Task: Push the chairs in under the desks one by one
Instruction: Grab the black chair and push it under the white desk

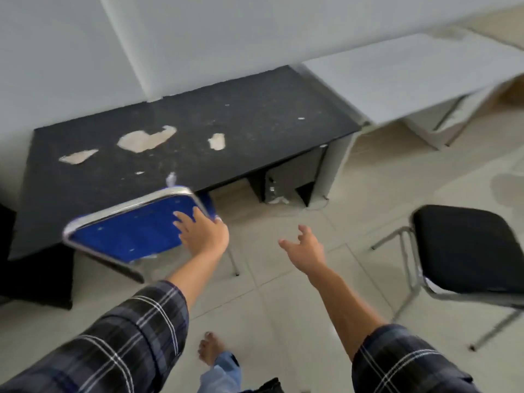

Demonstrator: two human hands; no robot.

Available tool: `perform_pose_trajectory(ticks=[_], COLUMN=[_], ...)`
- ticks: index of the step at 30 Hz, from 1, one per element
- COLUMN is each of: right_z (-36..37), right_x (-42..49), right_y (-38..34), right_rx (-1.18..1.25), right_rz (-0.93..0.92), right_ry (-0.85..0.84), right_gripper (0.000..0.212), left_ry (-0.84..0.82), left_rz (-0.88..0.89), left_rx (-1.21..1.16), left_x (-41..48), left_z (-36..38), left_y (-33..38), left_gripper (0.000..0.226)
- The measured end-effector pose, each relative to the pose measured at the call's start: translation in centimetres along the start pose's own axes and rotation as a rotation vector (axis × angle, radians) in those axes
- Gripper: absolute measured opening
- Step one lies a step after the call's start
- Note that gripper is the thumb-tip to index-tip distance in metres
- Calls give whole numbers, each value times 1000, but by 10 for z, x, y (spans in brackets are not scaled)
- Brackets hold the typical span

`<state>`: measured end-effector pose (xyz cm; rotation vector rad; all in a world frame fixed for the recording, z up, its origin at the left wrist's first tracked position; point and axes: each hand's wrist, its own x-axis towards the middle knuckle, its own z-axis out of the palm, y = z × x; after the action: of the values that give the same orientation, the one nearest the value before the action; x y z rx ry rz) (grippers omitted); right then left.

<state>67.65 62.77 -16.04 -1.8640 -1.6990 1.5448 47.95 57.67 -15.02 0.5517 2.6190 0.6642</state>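
A blue chair [133, 225] with a chrome frame stands at the front edge of the black desk [198, 131], its seat tucked partly beneath the top. My left hand [202, 232] lies flat on the right side of its blue backrest, fingers spread, thumb over the edge. My right hand [304, 245] hovers in the air to the right of the blue chair, fingers apart, holding nothing. A black-seated chair [465, 251] with a grey metal frame stands on the floor at the right, away from any desk.
The black desk top has peeled pale patches and stands against the wall. A white desk [411, 72] adjoins it at the right. A drawer unit [292, 177] sits under the black desk's right end. The tiled floor [283, 293] lies between the chairs. My bare foot [209, 350] is below.
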Motion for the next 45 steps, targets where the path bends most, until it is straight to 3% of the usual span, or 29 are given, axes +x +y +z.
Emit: perform_pose_trajectory(ticks=[8, 19, 30, 34, 37, 41, 45], right_z=[-196, -358, -491, -523, -548, -586, -626], right_x=[-68, -113, -85, -69, -56, -39, -19], right_y=[138, 253, 302, 313, 326, 347, 373], right_rx=[-157, -52, 64, 74, 70, 25, -16], right_rz=[101, 277, 391, 398, 410, 413, 418], right_ry=[319, 750, 983, 1000, 981, 945, 882], right_gripper=[83, 87, 73, 72, 72, 73, 67], left_ry=[-423, -714, -1147, -1250, -1328, -1352, -1268], left_rz=[634, 1135, 1166, 1159, 1084, 1013, 917], left_rx=[227, 343, 284, 322, 361, 358, 365], left_x=[-200, -386, -479, -500, -508, -516, -521], left_z=[137, 243, 341, 361, 381, 401, 418], left_y=[145, 263, 379, 409, 424, 442, 451], left_gripper=[63, 69, 67, 54, 29, 37, 49])
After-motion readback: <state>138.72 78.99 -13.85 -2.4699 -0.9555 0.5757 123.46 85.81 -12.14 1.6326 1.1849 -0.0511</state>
